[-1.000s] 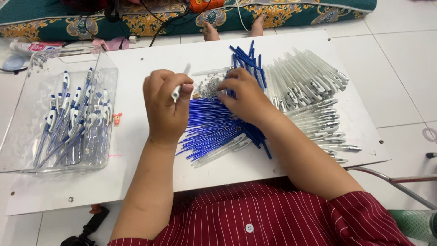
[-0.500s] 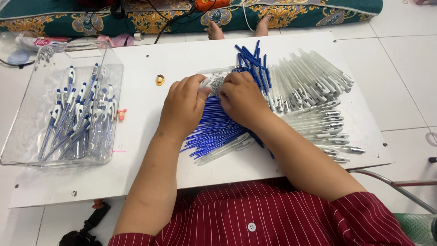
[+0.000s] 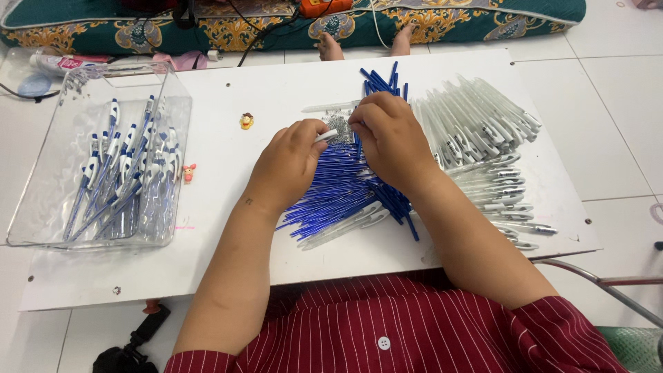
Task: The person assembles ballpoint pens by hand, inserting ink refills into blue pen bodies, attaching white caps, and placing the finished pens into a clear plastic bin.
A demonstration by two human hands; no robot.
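Gripping a white pen barrel [image 3: 327, 135], the left hand [image 3: 290, 162] sat closed over the blue refill pile [image 3: 338, 197]; right hand [image 3: 390, 138], at 3 o'clock, pinched small springs [image 3: 338, 124]. Clear bin [image 3: 41, 186] at 9 o'clock.

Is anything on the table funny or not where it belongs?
Two tiny toy figures lie on the white board beside the clear bin, unlike all the pen parts. Otherwise nothing looks spilled or broken.

Left hand [image 3: 293, 162] grips white pen barrel [image 3: 327, 135] – right hand [image 3: 390, 135] adjacent.
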